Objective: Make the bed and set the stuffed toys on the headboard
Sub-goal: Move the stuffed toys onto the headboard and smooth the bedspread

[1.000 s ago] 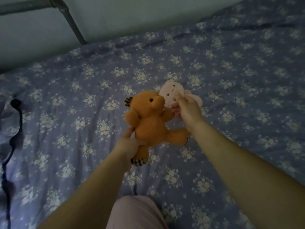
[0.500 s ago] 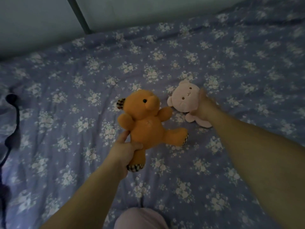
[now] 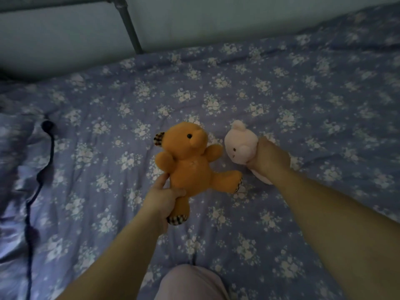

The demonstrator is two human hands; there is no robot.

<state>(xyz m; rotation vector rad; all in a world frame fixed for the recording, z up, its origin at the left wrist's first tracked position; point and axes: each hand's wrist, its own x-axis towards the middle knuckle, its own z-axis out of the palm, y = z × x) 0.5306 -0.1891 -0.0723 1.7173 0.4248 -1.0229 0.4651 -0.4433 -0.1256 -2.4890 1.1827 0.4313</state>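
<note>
Bedding looks mostly done: the blue floral duvet (image 3: 281, 100) lies spread fairly flat across the mattress, only light creases, though the left edge is bunched and blurred so can't judge that side. A dark cord (image 3: 43, 161) trails over that bunched part.

Toys not placed yet. Left hand (image 3: 161, 202) is clamped around one leg of the orange teddy bear (image 3: 188, 163), thumb on the belly, bear lifted above the duvet and tilted, plaid foot pad poking out below the fist. Right hand (image 3: 270, 159) is closed around the pink plush bear (image 3: 240, 146) from behind its head; that one looks low, touching or just above the duvet, can't tell which. The two toys sit just beside each other, orange arm almost reaching the pink head.

Grey metal bed frame (image 3: 129, 29) and pale wall at the top; no headboard ledge clearly seen.

Judgement: bed-making about finished, toy step at pickup stage. Left: carry both toys to the headboard, set them there.
</note>
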